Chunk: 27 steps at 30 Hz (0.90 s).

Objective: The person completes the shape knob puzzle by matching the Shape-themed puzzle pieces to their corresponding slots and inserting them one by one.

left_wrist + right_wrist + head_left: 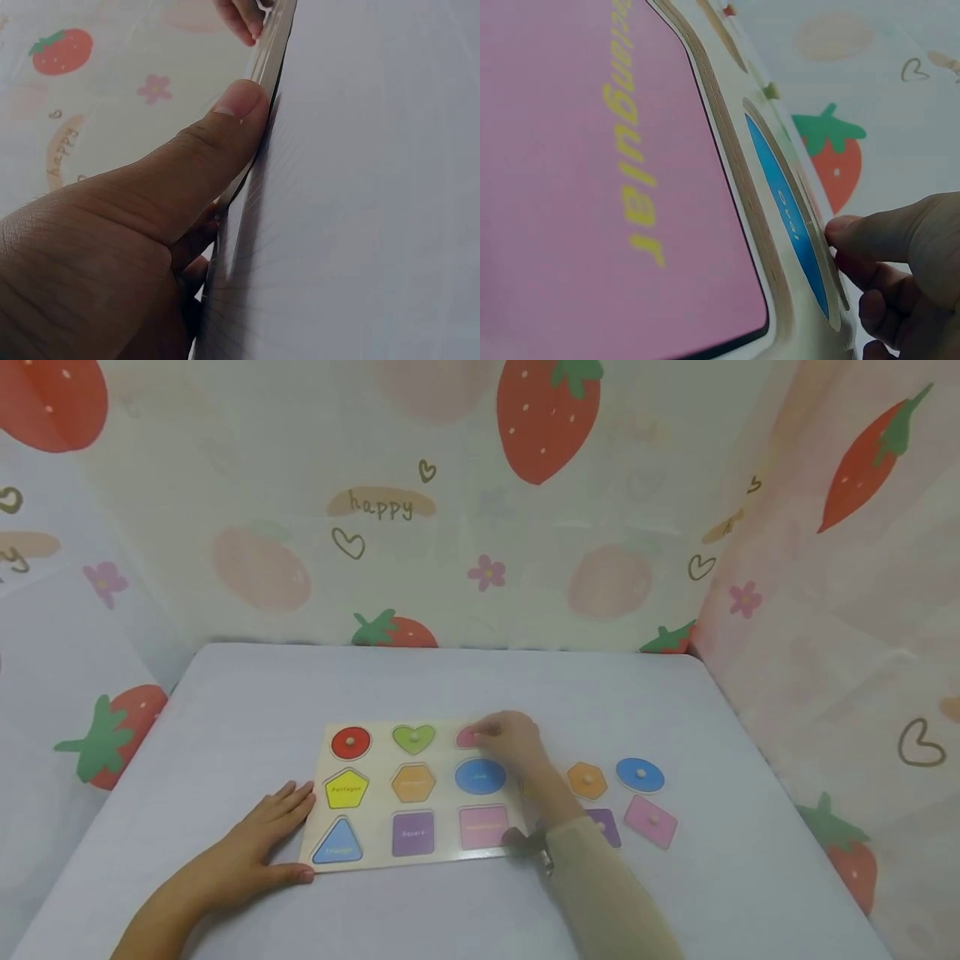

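Observation:
A pale wooden shape puzzle board [378,752] lies on the white table. At its top right slot my right hand [517,747] pinches a pink puzzle piece [466,738], mostly covered by the fingers. In the right wrist view the thumb and fingertips of that hand [900,262] meet beyond the blue oval slot [787,214]; the pink rectangular slot [570,187] fills the near side. My left hand [258,835] rests flat with fingers spread at the board's left edge. Its thumb [240,105] touches that edge in the left wrist view.
A knobbed red circle [351,742] and green heart [414,739] sit in the board's top row. Right of the board lie an orange hexagon [587,781], blue oval [641,775], pink rectangle [651,821] and purple piece [606,828]. Strawberry-print curtains [450,568] surround the table.

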Each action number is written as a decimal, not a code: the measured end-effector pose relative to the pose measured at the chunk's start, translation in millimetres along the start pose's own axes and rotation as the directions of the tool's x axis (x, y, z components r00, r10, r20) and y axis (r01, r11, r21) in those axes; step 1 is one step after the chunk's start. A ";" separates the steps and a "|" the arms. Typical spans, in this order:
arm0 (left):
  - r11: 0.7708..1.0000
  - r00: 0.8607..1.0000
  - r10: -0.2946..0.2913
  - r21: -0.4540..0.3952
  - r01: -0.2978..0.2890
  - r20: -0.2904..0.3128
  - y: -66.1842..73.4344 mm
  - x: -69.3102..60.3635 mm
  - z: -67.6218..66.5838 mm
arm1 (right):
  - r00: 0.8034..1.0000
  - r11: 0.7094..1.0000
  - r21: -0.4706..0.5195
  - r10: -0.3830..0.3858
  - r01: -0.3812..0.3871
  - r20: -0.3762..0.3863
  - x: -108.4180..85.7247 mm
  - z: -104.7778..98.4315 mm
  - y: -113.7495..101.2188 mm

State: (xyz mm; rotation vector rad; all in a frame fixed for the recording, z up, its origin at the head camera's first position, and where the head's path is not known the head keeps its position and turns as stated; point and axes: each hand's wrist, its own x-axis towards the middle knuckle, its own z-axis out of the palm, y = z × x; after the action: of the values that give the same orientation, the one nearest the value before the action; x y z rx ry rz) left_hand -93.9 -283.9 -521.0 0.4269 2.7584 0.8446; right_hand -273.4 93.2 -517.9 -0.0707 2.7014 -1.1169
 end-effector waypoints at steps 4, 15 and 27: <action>1.000 1.000 -0.008 -0.003 0.008 0.004 1.0 0.2 -1.3 | 0.999 0.999 -0.020 -0.037 0.037 -0.019 1.0 1.0 1.7; 1.000 1.000 -0.014 -0.010 0.014 0.003 -1.5 0.7 1.3 | 0.999 0.998 -0.057 -0.027 0.028 0.018 -1.1 -3.4 1.2; 1.000 1.000 -0.018 -0.018 0.018 0.002 -2.4 0.1 2.0 | 0.976 0.966 -0.138 -0.217 0.220 0.036 -31.7 -35.0 -3.7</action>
State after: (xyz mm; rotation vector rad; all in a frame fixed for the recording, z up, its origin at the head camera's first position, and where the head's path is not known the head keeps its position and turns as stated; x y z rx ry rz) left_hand -93.9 -284.8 -524.0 0.3990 2.7468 0.8634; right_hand -250.3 118.8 -485.4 -0.4097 2.8029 -0.9701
